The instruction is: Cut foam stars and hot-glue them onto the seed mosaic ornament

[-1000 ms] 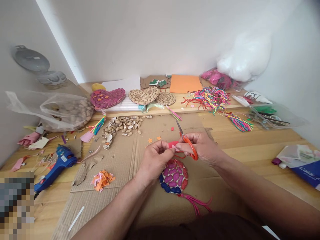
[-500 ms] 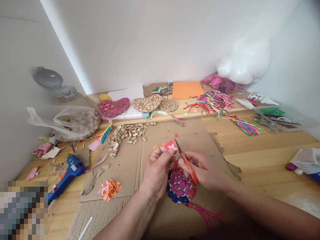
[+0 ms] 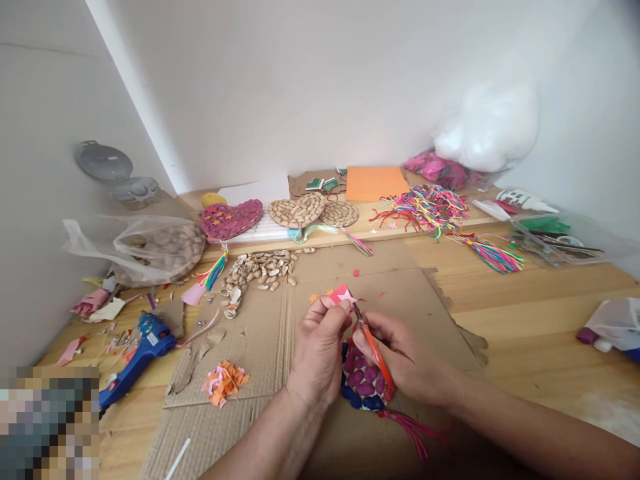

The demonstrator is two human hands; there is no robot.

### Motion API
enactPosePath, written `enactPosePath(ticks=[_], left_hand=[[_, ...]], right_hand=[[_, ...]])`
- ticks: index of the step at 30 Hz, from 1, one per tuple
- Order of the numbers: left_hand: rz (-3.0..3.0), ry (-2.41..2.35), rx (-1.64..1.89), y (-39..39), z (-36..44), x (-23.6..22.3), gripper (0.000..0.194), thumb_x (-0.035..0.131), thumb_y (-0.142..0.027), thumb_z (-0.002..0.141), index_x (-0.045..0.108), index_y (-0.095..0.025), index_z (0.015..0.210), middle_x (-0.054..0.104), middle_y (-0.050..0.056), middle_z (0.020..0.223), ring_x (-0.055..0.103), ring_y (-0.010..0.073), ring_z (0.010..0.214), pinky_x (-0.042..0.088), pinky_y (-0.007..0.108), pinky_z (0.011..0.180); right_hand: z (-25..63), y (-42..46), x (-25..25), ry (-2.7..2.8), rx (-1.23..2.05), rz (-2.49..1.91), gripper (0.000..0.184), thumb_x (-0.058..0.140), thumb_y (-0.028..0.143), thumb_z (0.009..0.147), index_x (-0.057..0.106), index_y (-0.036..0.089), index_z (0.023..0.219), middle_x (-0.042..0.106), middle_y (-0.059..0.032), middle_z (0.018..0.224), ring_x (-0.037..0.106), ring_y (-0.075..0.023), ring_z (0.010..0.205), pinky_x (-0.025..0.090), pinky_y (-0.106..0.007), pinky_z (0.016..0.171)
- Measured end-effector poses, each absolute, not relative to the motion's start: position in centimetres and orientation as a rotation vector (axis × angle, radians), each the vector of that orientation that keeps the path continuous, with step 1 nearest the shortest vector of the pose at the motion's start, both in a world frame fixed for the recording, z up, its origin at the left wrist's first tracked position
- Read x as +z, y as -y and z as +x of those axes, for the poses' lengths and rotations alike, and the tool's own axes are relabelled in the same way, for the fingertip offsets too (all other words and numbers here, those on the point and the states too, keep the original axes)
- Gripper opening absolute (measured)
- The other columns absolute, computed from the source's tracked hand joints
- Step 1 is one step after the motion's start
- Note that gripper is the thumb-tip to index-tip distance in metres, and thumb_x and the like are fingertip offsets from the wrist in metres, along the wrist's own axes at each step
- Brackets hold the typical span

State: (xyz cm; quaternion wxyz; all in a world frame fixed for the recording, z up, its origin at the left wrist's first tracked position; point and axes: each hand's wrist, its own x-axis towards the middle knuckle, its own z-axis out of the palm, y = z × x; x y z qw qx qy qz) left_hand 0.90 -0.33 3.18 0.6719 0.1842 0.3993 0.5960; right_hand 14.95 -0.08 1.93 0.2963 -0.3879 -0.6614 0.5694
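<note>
My left hand (image 3: 320, 353) pinches a small red foam piece (image 3: 341, 294) with a pale star shape on it, held up over the cardboard. My right hand (image 3: 405, 357) grips small orange-handled scissors (image 3: 373, 347), whose blades reach the foam piece's edge. Beneath both hands lies a round painted shell coaster (image 3: 363, 383) in purple, blue and red, with a pink tassel (image 3: 413, 430) trailing to the right. Small orange star cut-outs (image 3: 314, 297) lie just left of the foam piece.
A cardboard sheet (image 3: 260, 333) covers the wooden table. A blue glue gun (image 3: 143, 347) and orange scraps (image 3: 225, 381) lie left. Loose shells (image 3: 255, 267), a bag of shells (image 3: 150, 247), finished coasters (image 3: 295, 210), coloured threads (image 3: 425, 203) and a clear tray (image 3: 560, 237) sit behind.
The view has shifted, so both hands sit lower in frame. My left hand has lifted the red foam piece up, and the scissor blades have closed in on its edge.
</note>
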Motion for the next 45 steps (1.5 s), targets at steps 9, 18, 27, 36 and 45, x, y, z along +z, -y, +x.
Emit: enactPosePath(ticks=[9, 18, 27, 36, 45], left_hand=[[0.404, -0.909, 1.350, 0.2, 0.6, 2.8, 0.017, 0.078, -0.026, 0.073, 0.064, -0.016, 0.074, 0.062, -0.001, 0.075, 0.054, 0.0093, 0.069, 0.043, 0.021, 0.070], [0.523, -0.969, 1.321, -0.1, 0.1, 2.8, 0.018, 0.079, -0.027, 0.072, 0.066, -0.016, 0.075, 0.066, 0.001, 0.079, 0.058, 0.0117, 0.077, 0.044, 0.023, 0.076], [0.511, -0.953, 1.307, 0.0, 0.1, 2.9, 0.015, 0.078, -0.025, 0.072, 0.066, -0.016, 0.073, 0.066, 0.000, 0.078, 0.058, 0.0110, 0.075, 0.045, 0.023, 0.077], [0.525, -0.959, 1.267, -0.2, 0.0, 3.1, 0.020, 0.082, -0.025, 0.067, 0.064, -0.016, 0.069, 0.067, 0.000, 0.072, 0.059, 0.0108, 0.070, 0.046, 0.023, 0.073], [0.485, -0.864, 1.256, 0.0, 0.2, 2.6, 0.018, 0.080, -0.025, 0.073, 0.065, -0.016, 0.078, 0.065, -0.001, 0.075, 0.056, 0.0090, 0.067, 0.044, 0.022, 0.067]], right_hand=[[15.4, 0.0, 2.5, 1.823, 1.518, -1.091, 0.029, 0.047, 0.041, 0.099, 0.050, 0.019, 0.081, 0.047, 0.0021, 0.071, 0.040, -0.0127, 0.063, 0.033, -0.026, 0.056], [16.5, -0.8, 4.1, 1.963, 1.395, -1.210, 0.025, 0.058, 0.036, 0.093, 0.051, 0.019, 0.075, 0.045, 0.0037, 0.065, 0.039, -0.0115, 0.058, 0.029, -0.025, 0.050], [16.7, -1.0, 4.2, 2.096, 1.227, -1.270, 0.029, 0.056, 0.039, 0.093, 0.051, 0.020, 0.072, 0.047, 0.0039, 0.060, 0.039, -0.0113, 0.055, 0.027, -0.026, 0.048], [17.3, -1.2, 4.4, 2.260, 0.828, -1.253, 0.030, 0.059, 0.041, 0.090, 0.050, 0.021, 0.070, 0.051, 0.0023, 0.058, 0.039, -0.0113, 0.051, 0.024, -0.028, 0.051], [17.2, -1.2, 4.6, 2.253, 0.814, -1.292, 0.032, 0.057, 0.044, 0.091, 0.051, 0.021, 0.071, 0.053, 0.0021, 0.057, 0.039, -0.0112, 0.049, 0.024, -0.028, 0.049]])
